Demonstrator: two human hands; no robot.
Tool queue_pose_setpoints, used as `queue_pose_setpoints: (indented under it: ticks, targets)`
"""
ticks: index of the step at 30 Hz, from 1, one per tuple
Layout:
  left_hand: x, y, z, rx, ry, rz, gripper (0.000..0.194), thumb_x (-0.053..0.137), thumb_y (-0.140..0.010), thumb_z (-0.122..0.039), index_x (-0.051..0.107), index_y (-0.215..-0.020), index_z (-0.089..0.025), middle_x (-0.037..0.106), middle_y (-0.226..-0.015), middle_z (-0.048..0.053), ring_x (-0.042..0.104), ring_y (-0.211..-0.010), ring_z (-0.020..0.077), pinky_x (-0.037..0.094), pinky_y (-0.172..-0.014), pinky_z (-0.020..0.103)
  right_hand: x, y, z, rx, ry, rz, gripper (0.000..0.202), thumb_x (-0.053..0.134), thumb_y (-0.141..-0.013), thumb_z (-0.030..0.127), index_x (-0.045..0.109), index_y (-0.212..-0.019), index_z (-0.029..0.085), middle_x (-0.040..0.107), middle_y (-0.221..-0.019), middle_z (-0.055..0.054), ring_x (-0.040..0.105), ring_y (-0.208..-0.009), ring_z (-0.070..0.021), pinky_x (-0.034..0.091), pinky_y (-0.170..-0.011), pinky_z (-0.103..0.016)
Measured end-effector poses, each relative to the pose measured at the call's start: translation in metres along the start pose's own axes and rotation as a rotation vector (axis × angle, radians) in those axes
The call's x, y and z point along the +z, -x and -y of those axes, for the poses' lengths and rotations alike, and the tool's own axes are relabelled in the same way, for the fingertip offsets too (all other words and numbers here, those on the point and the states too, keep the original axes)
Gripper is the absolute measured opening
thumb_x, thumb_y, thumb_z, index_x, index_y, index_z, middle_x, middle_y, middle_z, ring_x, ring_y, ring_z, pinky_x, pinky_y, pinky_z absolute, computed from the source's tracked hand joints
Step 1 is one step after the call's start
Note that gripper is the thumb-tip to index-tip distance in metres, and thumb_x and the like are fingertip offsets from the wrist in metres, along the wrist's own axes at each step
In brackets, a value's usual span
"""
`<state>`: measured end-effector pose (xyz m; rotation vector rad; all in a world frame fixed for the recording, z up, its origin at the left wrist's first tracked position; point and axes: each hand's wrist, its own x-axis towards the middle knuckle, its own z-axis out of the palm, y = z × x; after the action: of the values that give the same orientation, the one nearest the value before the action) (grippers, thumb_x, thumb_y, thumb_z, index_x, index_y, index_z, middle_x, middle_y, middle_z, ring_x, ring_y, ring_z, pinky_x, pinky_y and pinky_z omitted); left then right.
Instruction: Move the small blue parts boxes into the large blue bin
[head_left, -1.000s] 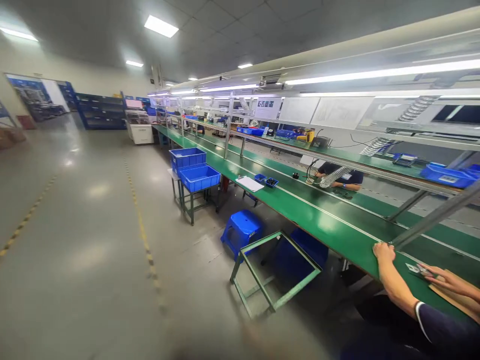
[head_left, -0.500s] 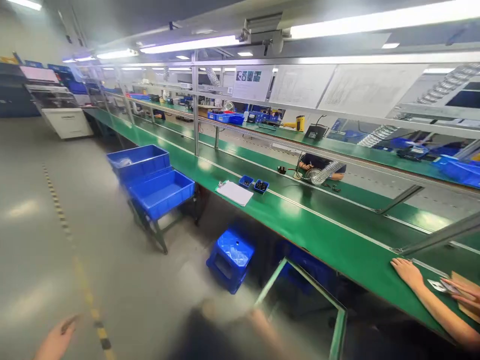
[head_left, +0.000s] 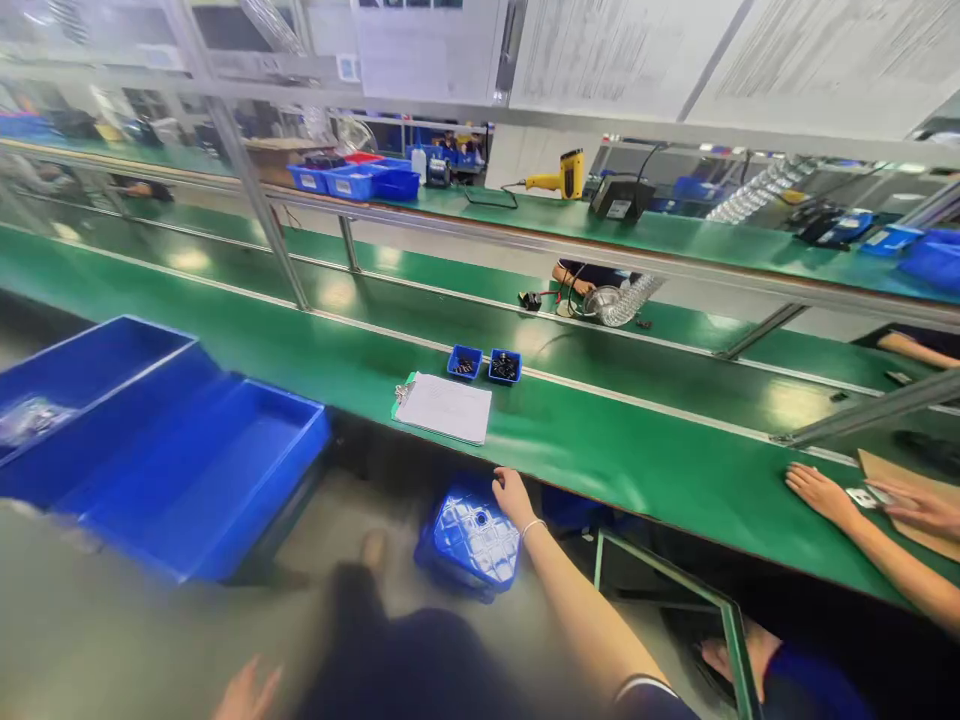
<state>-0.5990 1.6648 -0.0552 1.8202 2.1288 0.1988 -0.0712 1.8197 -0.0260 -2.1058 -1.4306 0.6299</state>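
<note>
My right hand (head_left: 514,498) hangs by the front edge of the green workbench (head_left: 600,440), above the blue stool (head_left: 478,540). Its fingers are loosely bent and a little apart, and no object shows in them. Low in the picture, my left hand (head_left: 249,690) is blurred, its fingers spread over the floor with nothing visible in them. Beyond my right hand, a clipboard with white paper (head_left: 446,408) lies flat on the bench. Behind it stand two small blue bins, the left bin (head_left: 465,362) and the right bin (head_left: 505,366), both containing small dark parts.
Large blue crates (head_left: 195,470) stand to the left. A green-edged frame (head_left: 667,565) juts out beneath the bench at right. There a co-worker's hands (head_left: 821,492) rest by small white pieces and brown cardboard (head_left: 900,475). A yellow tool (head_left: 562,177) sits on the shelf.
The view has come closer to the bench and stool. My right hand, blurred beside the frame before, has moved up above the stool. My left hand now appears further right in the picture.
</note>
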Motion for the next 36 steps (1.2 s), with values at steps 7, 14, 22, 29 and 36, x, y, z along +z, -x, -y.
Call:
queue_pose_setpoints:
  ticks: [7, 14, 22, 29, 36]
  targets:
    - [-0.060, -0.293, -0.158, 0.659, -0.095, 0.146, 0.070, 0.044, -0.086, -0.050, 0.043, -0.139, -0.005, 0.039, -0.149, 0.021, 0.028, -0.142, 0.0328, 0.028, -0.116, 0.048, 0.021, -0.046, 0.014, 0.259, 0.157, -0.154, 0.036, 0.049, -0.082, 0.019, 0.061, -0.114, 0.006, 0.064, -0.112, -0.020, 0.057, -0.113, -0.0300, 0.041, -0.102, -0.040]
    - [-0.010, -0.397, -0.356, 1.139, -0.055, 0.379, 0.087, 0.073, -0.070, -0.049, 0.038, -0.143, -0.017, 0.028, -0.156, 0.015, 0.016, -0.146, 0.0307, 0.016, -0.119, 0.049, 0.004, -0.110, 0.005, 0.333, 0.286, -0.184, 0.039, 0.049, -0.083, 0.020, 0.057, -0.119, 0.009, 0.060, -0.121, -0.017, 0.052, -0.120, -0.0255, 0.037, -0.106, -0.035]
    - [0.074, -0.392, -0.399, 0.998, -0.060, 0.445, 0.070, 0.070, -0.079, -0.033, 0.039, -0.141, -0.017, 0.024, -0.155, 0.022, 0.016, -0.144, 0.0418, 0.017, -0.110, 0.070, 0.029, -0.172, -0.034, 0.499, 0.439, -0.373, 0.058, 0.030, -0.095, 0.038, 0.030, -0.147, 0.011, 0.023, -0.156, -0.019, 0.014, -0.145, -0.0319, 0.017, -0.113, -0.058]
    - [0.066, -0.412, -0.394, 0.950, 0.083, 0.591, 0.041, 0.060, -0.087, -0.040, 0.059, -0.122, -0.019, 0.037, -0.152, 0.014, 0.026, -0.143, 0.0340, 0.023, -0.112, 0.062, 0.040, -0.176, -0.031, 0.512, 0.539, -0.487, 0.055, 0.029, -0.096, 0.042, 0.036, -0.145, 0.017, 0.030, -0.155, -0.013, 0.019, -0.144, -0.0275, 0.017, -0.114, -0.052]
    - [0.057, -0.398, -0.359, 0.379, 0.626, 0.188, 0.031, 0.052, -0.090, -0.047, 0.064, -0.094, -0.019, 0.069, -0.103, 0.009, 0.064, -0.099, 0.0244, 0.050, -0.091, 0.040, 0.037, -0.179, -0.032, 0.515, 0.524, -0.496, 0.056, 0.032, -0.095, 0.042, 0.038, -0.144, 0.016, 0.032, -0.153, -0.015, 0.021, -0.143, -0.0294, 0.019, -0.112, -0.054]
